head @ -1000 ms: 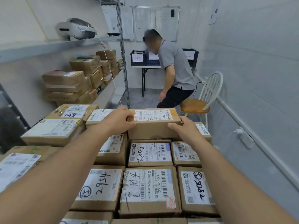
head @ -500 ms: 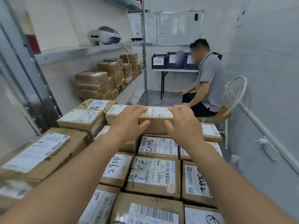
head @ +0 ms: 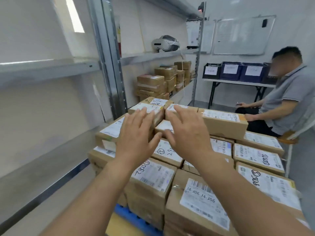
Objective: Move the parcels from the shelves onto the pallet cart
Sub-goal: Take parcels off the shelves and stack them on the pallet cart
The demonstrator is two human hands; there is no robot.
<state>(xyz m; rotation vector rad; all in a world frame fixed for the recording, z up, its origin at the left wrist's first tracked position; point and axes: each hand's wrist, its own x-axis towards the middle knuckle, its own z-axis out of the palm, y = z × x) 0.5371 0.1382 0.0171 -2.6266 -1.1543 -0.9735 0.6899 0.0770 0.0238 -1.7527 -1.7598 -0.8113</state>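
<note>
The left grip (head: 136, 140) and right grip (head: 187, 133) are both spread wide with straight fingers, holding nothing, side by side above the parcels (head: 201, 201) stacked across the blue pallet cart (head: 131, 215), toward its far left corner. More boxes (head: 151, 84) are piled on the shelf (head: 181, 97) beyond that corner.

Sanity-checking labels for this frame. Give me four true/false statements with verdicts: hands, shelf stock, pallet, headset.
1. The left hand and right hand are open and grip nothing. True.
2. The lower shelf holds no parcels. False: parcels are stacked on the lower shelf.
3. The pallet is red. False: the pallet is blue.
4. A headset lies on the upper shelf. True.
</note>
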